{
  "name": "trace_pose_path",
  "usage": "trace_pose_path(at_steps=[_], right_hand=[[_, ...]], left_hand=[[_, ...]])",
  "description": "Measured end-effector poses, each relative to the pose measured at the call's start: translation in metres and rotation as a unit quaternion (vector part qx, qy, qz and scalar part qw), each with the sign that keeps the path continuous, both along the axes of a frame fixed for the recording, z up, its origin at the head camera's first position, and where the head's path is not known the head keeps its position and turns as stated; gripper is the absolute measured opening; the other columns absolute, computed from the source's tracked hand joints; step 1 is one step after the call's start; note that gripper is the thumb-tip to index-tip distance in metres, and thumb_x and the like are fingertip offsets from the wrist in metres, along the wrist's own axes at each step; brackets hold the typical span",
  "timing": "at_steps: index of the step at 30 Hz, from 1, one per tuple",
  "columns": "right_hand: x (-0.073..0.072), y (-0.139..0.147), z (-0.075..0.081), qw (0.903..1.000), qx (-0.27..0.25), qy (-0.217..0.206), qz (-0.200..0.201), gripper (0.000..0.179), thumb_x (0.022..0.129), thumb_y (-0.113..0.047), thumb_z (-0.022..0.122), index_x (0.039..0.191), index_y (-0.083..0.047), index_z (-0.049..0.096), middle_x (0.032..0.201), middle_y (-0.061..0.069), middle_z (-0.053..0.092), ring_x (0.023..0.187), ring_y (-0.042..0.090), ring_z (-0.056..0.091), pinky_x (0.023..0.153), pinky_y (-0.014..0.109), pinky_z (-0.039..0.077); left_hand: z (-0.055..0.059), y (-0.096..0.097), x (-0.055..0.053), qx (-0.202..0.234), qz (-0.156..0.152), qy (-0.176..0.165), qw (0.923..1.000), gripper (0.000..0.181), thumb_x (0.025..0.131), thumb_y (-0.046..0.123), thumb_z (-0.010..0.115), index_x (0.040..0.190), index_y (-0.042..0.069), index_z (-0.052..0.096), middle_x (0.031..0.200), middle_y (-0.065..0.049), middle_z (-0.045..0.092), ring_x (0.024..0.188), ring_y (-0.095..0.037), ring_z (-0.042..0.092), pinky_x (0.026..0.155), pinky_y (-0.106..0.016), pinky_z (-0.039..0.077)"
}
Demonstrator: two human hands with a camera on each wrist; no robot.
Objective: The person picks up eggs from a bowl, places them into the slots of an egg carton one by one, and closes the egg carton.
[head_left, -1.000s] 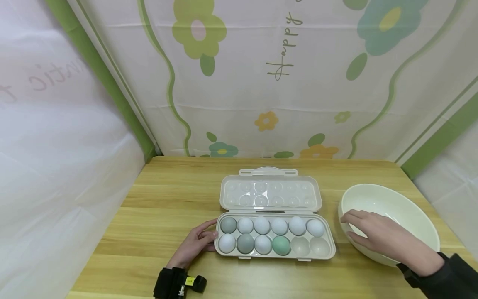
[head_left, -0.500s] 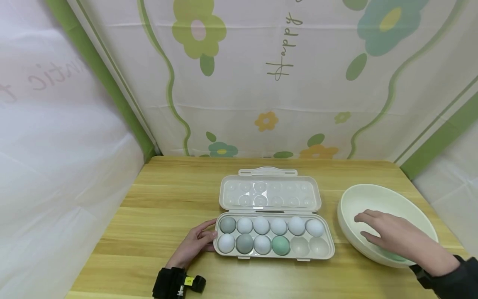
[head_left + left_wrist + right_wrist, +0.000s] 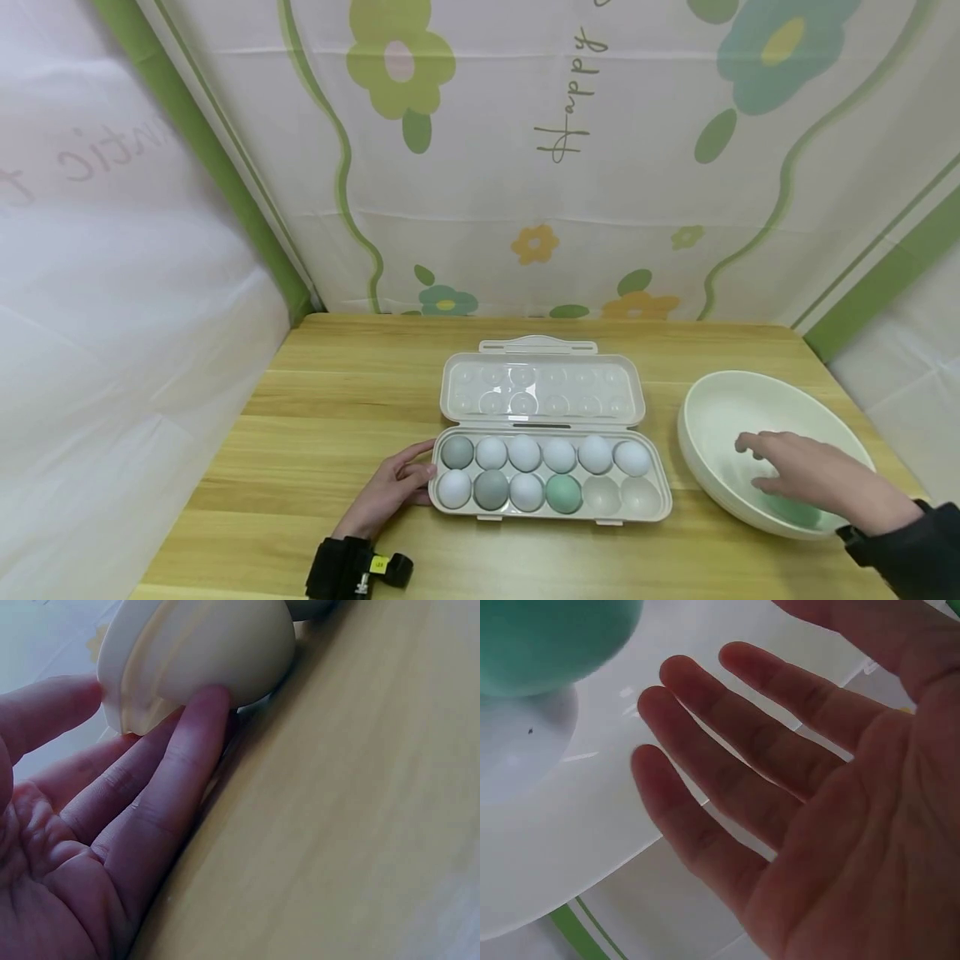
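My left hand (image 3: 392, 490) rests at the left end of an open egg box (image 3: 657, 467), its fairly straight fingers touching rim and underside in the left wrist view. The box holds white eggs (image 3: 525, 453), grey eggs (image 3: 491, 489) and one green egg (image 3: 564, 493). Two front-row cups at the right are bare. My right hand (image 3: 813, 475) hovers over a cream bowl (image 3: 697, 467), fingers spread and holding nothing. Under the hand, a green egg (image 3: 551, 645) lies in the bowl beside a white egg (image 3: 525, 750); the head view partly hides them.
The box's clear-dimpled lid (image 3: 542, 392) lies folded back behind the eggs. Everything stands on a wooden table (image 3: 330, 400). A flower-printed curtain (image 3: 465, 167) hangs behind it, with white cloth (image 3: 112, 375) at the left.
My right hand has moved from the bowl's left rim rightward over its inside, uncovering part of the green egg there. My left hand stays at the egg box.
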State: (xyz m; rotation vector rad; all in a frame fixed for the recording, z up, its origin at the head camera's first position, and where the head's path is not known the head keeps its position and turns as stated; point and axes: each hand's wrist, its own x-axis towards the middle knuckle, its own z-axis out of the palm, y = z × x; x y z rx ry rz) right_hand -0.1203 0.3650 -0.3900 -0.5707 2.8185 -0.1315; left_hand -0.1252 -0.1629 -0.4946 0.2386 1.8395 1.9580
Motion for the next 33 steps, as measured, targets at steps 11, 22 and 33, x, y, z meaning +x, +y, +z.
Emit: trace_pose_path(at_steps=[11, 22, 33], right_hand=[[-0.009, 0.006, -0.007, 0.9946, 0.016, -0.095, -0.038, 0.032, 0.066, -0.006, 0.069, 0.096, -0.008, 0.056, 0.073, 0.004, 0.049, 0.063, 0.018, 0.040, 0.052, 0.030, 0.034], [-0.022, 0.008, -0.008, 0.9900, 0.043, -0.134, -0.008, 0.032, 0.059, 0.004, 0.067, 0.081, -0.008, 0.046, 0.074, 0.005, 0.043, 0.065, 0.020, 0.039, 0.054, 0.030, 0.033], [-0.027, 0.002, -0.006, 0.9887, 0.061, -0.137, 0.008, 0.035, 0.053, 0.011, 0.066, 0.068, -0.010, 0.042, 0.063, -0.001, 0.037, 0.058, 0.015, 0.035, 0.052, 0.025, 0.027]], left_hand=[[0.000, 0.000, 0.000, -0.003, 0.000, 0.002, 1.0000, 0.055, 0.093, 0.019, 0.054, 0.141, 0.004, 0.032, 0.110, -0.024, 0.063, 0.091, -0.026, 0.064, 0.076, -0.034, 0.056], [0.000, 0.000, 0.000, -0.002, 0.001, -0.001, 1.0000, 0.054, 0.093, 0.019, 0.054, 0.141, 0.004, 0.032, 0.110, -0.023, 0.063, 0.091, -0.026, 0.064, 0.075, -0.034, 0.057], [-0.002, 0.001, -0.001, -0.003, 0.002, 0.004, 1.0000, 0.053, 0.093, 0.017, 0.053, 0.140, 0.003, 0.032, 0.110, -0.024, 0.063, 0.088, -0.026, 0.065, 0.074, -0.034, 0.057]])
